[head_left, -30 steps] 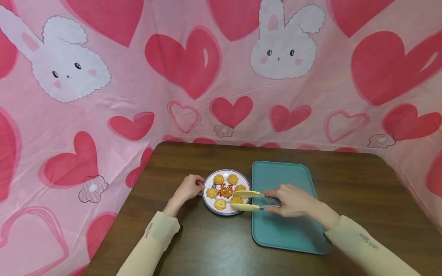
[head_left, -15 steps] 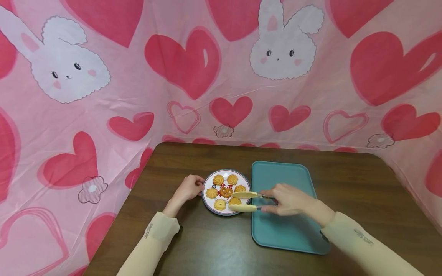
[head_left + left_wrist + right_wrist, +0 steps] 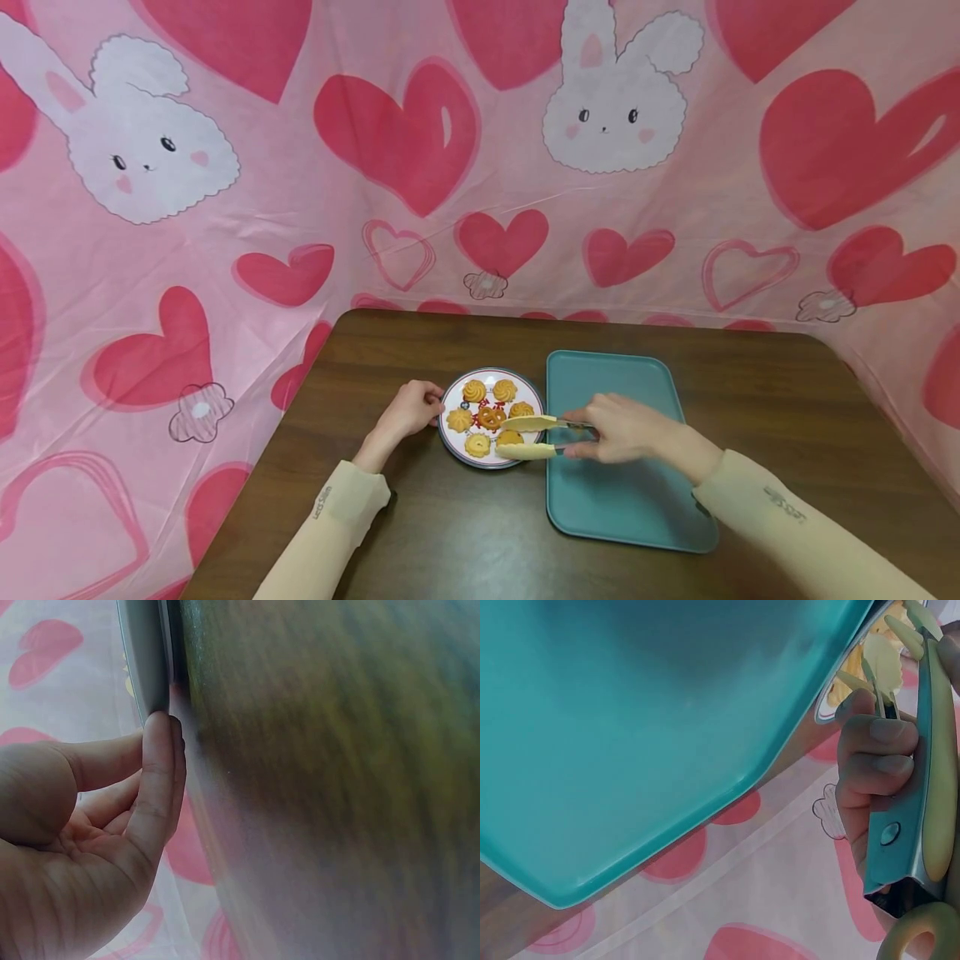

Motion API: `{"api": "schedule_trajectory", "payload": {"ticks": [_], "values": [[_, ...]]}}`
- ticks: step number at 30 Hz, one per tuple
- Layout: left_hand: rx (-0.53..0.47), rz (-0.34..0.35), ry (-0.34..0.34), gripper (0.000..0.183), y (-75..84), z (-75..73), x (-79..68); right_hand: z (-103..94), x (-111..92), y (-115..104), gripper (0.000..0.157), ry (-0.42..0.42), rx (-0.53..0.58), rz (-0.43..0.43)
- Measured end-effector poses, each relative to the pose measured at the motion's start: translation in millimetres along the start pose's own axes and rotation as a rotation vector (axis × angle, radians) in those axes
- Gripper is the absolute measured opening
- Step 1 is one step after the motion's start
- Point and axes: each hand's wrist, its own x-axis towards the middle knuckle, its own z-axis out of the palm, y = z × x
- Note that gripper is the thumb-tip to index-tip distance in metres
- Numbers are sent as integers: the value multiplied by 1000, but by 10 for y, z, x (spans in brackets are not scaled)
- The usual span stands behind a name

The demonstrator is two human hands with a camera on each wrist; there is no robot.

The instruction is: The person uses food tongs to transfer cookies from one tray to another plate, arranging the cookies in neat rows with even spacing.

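Note:
A round white plate with a dark rim holds several golden cookies around a pretzel-shaped cookie. My left hand holds the plate's left edge. In the left wrist view, the thumb and fingertips meet at the rim of the plate. My right hand grips metal tongs with cream tips; the handle of the tongs crosses the palm in the right wrist view. The parted tips reach over the plate's right side, on either side of a round cookie, partly covering it.
A teal rectangular tray lies just right of the plate, under my right hand. Both rest on a dark wooden table. Behind the table hangs a pink cloth printed with hearts and rabbits.
The tongs and my right hand have shifted slightly left over the plate. My left hand and the plate have stayed in place.

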Motion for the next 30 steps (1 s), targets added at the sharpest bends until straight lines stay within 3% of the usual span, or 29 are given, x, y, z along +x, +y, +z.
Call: {"api": "schedule_trajectory", "payload": {"ticks": [30], "values": [[-11,-13,-2,27,4,2,0,-26,9,-48,57,-11,-51,21]]}}
